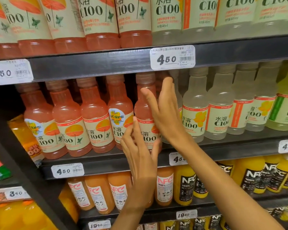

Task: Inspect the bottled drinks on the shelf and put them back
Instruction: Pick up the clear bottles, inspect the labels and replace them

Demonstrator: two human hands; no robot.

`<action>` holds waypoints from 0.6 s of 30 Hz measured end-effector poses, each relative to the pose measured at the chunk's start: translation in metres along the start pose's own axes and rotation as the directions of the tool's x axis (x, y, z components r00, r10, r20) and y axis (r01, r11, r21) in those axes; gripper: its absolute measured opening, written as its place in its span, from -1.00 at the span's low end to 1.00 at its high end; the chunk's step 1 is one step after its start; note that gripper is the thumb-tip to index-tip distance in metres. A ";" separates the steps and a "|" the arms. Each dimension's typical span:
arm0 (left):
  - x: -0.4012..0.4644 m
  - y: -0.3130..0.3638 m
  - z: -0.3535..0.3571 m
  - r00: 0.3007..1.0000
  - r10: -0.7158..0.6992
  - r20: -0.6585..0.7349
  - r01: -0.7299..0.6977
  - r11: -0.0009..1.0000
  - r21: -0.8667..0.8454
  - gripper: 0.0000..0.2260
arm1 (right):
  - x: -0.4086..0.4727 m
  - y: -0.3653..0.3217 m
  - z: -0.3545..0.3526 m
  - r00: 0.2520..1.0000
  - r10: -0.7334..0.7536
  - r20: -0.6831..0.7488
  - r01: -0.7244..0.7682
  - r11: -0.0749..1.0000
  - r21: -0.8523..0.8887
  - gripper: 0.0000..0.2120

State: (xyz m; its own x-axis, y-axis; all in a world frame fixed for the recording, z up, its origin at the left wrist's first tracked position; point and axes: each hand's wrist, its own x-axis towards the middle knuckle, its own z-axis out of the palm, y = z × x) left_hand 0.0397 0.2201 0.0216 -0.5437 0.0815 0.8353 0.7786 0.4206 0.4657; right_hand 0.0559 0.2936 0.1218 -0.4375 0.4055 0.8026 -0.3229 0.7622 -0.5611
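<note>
A pink C100 bottle (144, 103) stands upright at the right end of the pink row on the middle shelf (106, 161). My right hand (165, 110) lies flat along its right side, fingers straight and pointing up toward the cap. My left hand (140, 146) reaches up in front of its label, fingers straight and touching the lower part of the bottle. Neither hand wraps around it. Several more pink bottles (96, 117) stand to its left, and pale lemon C100 bottles (194, 105) to its right.
The upper shelf (90, 63) carries more pink and lemon C100 bottles close above the caps. Price tags reading 4.50 (172, 58) hang on the shelf edges. Below stand NFC juice bottles (186, 185). A dark upright post (15, 155) frames the left side.
</note>
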 end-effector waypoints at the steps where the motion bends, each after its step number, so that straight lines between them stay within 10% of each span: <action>1: 0.001 -0.002 0.002 1.000 0.012 -0.012 -0.012 0.999 0.031 -0.20 | -0.003 0.000 0.001 0.997 -0.054 -0.056 0.051 0.997 -0.061 -0.79; 11: 0.007 0.000 0.020 0.997 0.013 -0.079 0.007 0.967 0.253 -0.25 | -0.008 0.021 -0.022 0.941 -0.221 -0.258 0.072 0.872 -0.483 -0.78; 18: 0.009 0.002 0.022 0.998 0.041 -0.049 -0.023 0.943 0.331 -0.29 | 0.013 0.019 -0.024 0.985 0.170 -0.009 -0.161 0.914 -0.373 -0.83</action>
State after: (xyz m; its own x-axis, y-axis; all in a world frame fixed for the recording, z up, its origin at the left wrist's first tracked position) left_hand 0.0300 0.2414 0.0237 -0.4954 0.0548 0.8669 0.6434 0.6937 0.3238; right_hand 0.0649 0.3252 0.1264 -0.4788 0.5335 0.6972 0.0883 0.8194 -0.5663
